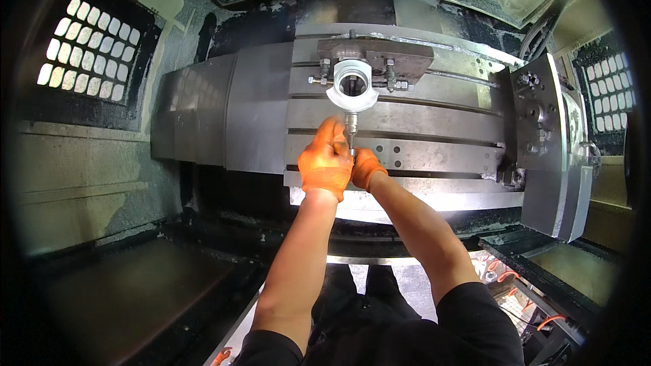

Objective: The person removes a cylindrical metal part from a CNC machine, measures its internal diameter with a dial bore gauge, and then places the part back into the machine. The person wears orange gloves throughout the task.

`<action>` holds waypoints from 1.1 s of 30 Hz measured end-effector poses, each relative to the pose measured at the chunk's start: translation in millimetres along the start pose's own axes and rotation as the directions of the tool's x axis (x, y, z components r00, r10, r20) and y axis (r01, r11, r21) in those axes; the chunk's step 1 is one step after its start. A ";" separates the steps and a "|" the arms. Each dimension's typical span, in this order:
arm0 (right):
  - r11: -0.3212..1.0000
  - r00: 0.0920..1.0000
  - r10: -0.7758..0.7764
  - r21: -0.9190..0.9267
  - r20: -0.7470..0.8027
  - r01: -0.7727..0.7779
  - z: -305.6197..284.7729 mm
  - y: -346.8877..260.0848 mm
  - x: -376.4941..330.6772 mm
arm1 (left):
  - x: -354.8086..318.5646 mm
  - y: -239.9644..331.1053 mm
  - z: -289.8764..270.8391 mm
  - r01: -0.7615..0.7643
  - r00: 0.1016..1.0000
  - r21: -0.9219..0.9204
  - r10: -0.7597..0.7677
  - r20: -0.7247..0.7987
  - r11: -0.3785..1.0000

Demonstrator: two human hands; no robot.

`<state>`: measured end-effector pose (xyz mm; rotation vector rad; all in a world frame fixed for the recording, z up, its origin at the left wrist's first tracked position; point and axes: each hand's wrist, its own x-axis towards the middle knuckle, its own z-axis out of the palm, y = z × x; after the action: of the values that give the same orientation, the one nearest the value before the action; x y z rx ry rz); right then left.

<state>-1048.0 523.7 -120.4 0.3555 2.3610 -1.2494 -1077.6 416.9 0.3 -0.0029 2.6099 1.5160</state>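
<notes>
Just above the centre of the frame, a pale, machined metal ring-shaped part with a round bore [352,85] sat clamped on a dark steel fixture plate [407,55], which rested on the grey slotted machine table [434,118]. Below the ring, a slim steel tool shank [350,126] stood upright, its top near the ring's lower lip.

The left hand in an orange knit glove [326,160] was wrapped around the shank, its fingers [330,134] curled and pressed together about it. The right hand, gloved the same [366,167], sat just beside and partly behind the left; whether its fingers closed on the tool could not be told.

The shank looked stiff, hard and probably oily, so it would likely slip in a loose grip; the knit gloves would help. The ring looked heavy and rigid, with sharp machined edges, best taken by its outer rim. Chips dusted the enclosure walls [176,20] in the upper left.
</notes>
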 end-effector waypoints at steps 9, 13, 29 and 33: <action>0.850 0.995 0.068 -0.526 0.068 -0.023 -44.7 -27.4 -25.2 | 30.6 -35.7 -35.3 0.544 0.834 -0.424 -0.524 0.176 0.724; 0.725 0.983 0.034 -0.682 0.179 0.099 -80.6 -53.0 -43.3 | 21.1 -117.2 24.7 0.178 0.923 -0.621 -0.349 -0.164 0.764; 0.466 0.996 0.076 -0.881 -0.052 -0.081 -82.0 75.3 -63.6 | -4.6 -72.0 79.2 0.018 0.999 -0.749 -0.039 -0.011 0.663; 0.559 0.974 0.067 -0.800 -0.216 -0.216 -75.3 87.9 -60.1 | 34.2 -68.3 97.2 0.237 0.959 -0.737 -0.272 0.074 0.634</action>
<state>-978.6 634.0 -116.4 0.3197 2.6741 0.0710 -1097.0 469.1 -110.1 -0.4659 1.7030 2.3350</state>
